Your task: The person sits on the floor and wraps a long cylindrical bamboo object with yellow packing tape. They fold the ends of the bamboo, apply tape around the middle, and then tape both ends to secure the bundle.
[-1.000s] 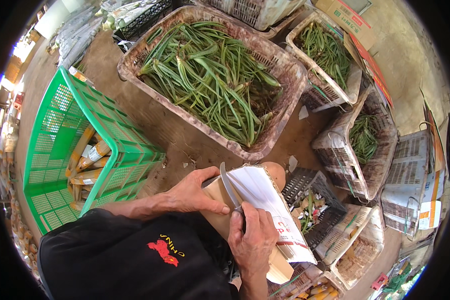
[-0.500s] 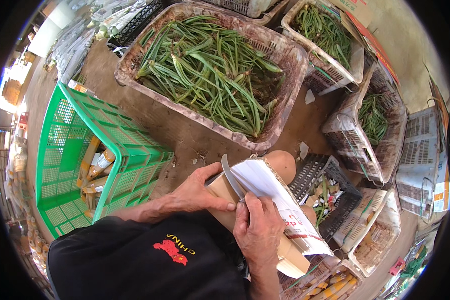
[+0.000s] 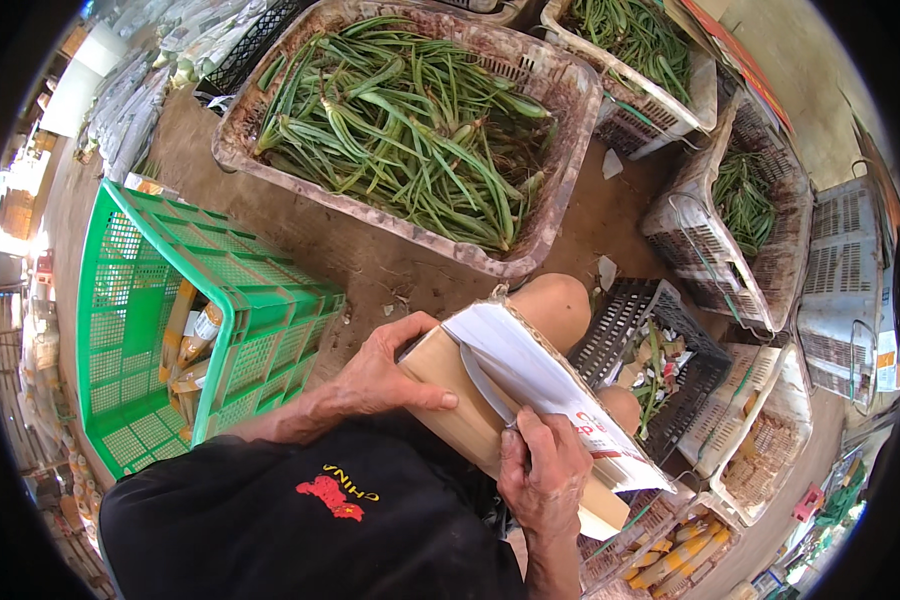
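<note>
A folded cardboard piece (image 3: pixel 450 385), brown on one face with a white panel (image 3: pixel 535 365) on the other, rests on my lap against my knees. My left hand (image 3: pixel 380 370) grips its left edge, thumb lying over the brown face. A knife (image 3: pixel 483 377) with a curved metal blade is in my right hand (image 3: pixel 545 470), fingers closed round its handle. The blade lies along the fold between the brown face and the white panel, its tip pointing up and left. The handle is mostly hidden by my fingers.
Ahead, a large dirty crate (image 3: pixel 240 160) holds green leafy stalks. A green crate (image 3: pixel 210 290) with wrapped bundles stands left. To the right are a black crate (image 3: pixel 610 325) of scraps and several pale crates (image 3: pixel 685 240), some holding more stalks. Yellow-wrapped bundles (image 3: pixel 680 560) lie lower right.
The knife and my right hand have moved down and right relative to the cardboard; the blade tip, earlier by its upper edge, now sits within the fold. The whole view has shifted slightly.
</note>
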{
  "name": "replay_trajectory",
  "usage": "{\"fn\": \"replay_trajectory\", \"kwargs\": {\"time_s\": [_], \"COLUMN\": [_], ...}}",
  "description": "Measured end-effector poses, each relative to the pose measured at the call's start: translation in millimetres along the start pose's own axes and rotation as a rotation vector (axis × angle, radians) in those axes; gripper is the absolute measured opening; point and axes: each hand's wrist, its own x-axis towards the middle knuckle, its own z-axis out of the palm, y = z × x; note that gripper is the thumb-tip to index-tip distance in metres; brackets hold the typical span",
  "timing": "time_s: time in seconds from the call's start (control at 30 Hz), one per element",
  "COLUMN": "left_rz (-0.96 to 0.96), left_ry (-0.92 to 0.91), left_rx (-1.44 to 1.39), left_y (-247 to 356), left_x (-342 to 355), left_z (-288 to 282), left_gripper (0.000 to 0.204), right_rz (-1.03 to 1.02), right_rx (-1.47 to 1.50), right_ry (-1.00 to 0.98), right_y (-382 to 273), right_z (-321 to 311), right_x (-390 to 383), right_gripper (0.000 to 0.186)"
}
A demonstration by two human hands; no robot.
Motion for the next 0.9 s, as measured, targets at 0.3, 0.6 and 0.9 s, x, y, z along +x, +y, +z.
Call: {"fn": "replay_trajectory", "kwargs": {"time_s": [0.3, 0.6, 0.9], "left_rz": [-0.049, -0.027, -0.039], "left_ry": [0.021, 0.000, 0.040], "left_rx": [-0.061, -0.034, 0.073], "left_y": [6, 10, 12], "left_x": [6, 1, -8], "left_z": [-10, -3, -1], "left_gripper": [0.062, 0.061, 0.067], "right_rz": [-0.010, -0.041, 0.019], "right_rx": [0.019, -0.016, -0.005], "right_ry": [-0.001, -0.022, -0.034], "right_y": [-14, -13, -13], "right_z": [5, 5, 9], "right_x": [19, 32, 31], "right_gripper": [0.029, 0.024, 0.029]}}
